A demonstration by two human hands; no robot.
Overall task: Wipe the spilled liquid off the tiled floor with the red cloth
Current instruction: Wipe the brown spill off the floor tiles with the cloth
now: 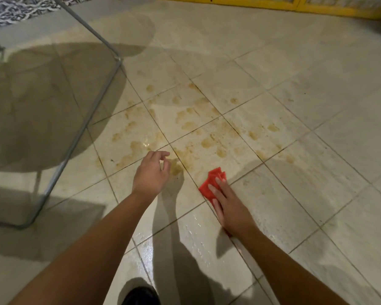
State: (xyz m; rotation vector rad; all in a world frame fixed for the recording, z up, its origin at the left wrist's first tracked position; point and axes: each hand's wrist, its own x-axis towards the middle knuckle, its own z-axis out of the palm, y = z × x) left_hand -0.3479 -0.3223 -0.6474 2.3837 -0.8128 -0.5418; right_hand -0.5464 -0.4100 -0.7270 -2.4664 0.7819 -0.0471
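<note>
One crumpled red cloth lies on the pale beige tiled floor, across a grout line where tile corners meet, toward the floor's near side and a little right of its middle. My right hand lies flat on the cloth, palm down with the fingers straight and spread, pressing it to the tile rather than gripping it. The cloth's far end pokes out beyond my fingertips.

Just past the cloth, toward the floor's far edge, is the spilled liquid: many brownish-yellow blotches and smears, too many to count surely, scattered over several neighbouring tiles. The nearest blotches sit just beside the cloth. One glossy wet streak shows on the tile beside my right wrist.

My left hand is over the near rim of the spill, left of the cloth and apart from it. Its fingers are loosely curled and it holds nothing; I cannot tell whether it touches the floor.

One grey metal tube frame stands on the floor's left side, with a round shadow beneath it. One blue-and-white patterned rug fills the far left corner. One yellow-painted frame runs along the floor's far edge. One black shoe shows at the near edge, between my two forearms.
</note>
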